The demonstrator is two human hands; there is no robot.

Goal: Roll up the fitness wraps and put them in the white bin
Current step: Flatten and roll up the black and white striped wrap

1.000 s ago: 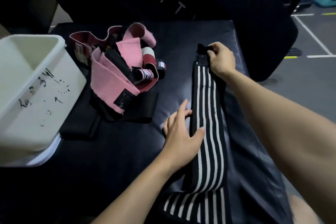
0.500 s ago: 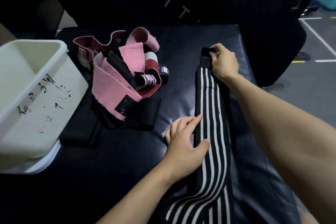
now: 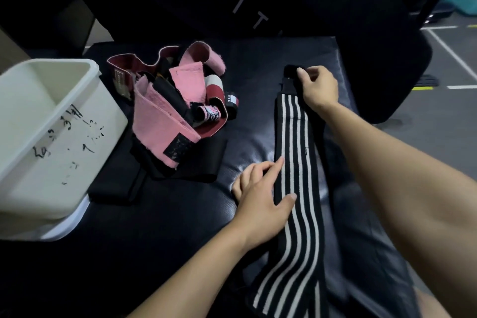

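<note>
On the black padded bench [image 3: 180, 227], seen from the head camera looking down, a long black-and-white striped wrap [image 3: 294, 152] lies stretched out lengthwise, running from its black end far up the pad down toward the person and off the near edge. The right hand [image 3: 318, 86] is at the far end of that wrap, its fingers curled and pinching the black tip, which is bunched up and folded over under the fingertips. The left hand [image 3: 260, 193] lies flat about halfway along, fingers straight and relaxed; the index finger and the thumb rest on the left edge of the stripes, while the other fingers lie on the pad just beside it. To the left of the striped wrap, well apart from it, sits a loose heap of other wraps [image 3: 170, 103], pink bands tangled with dark red, white and black ones, with a small rolled piece showing a pink print near the middle. Under the near side of that heap lies a flat black band [image 3: 165, 175]. Further left, the white bin [image 3: 54, 137] stands tilted on the bench's edge, with dark scribbled marks on its side; what shows of its inside holds no wrap. Behind the bench rises a dark backrest [image 3: 296, 2] bearing pale letters.
</note>
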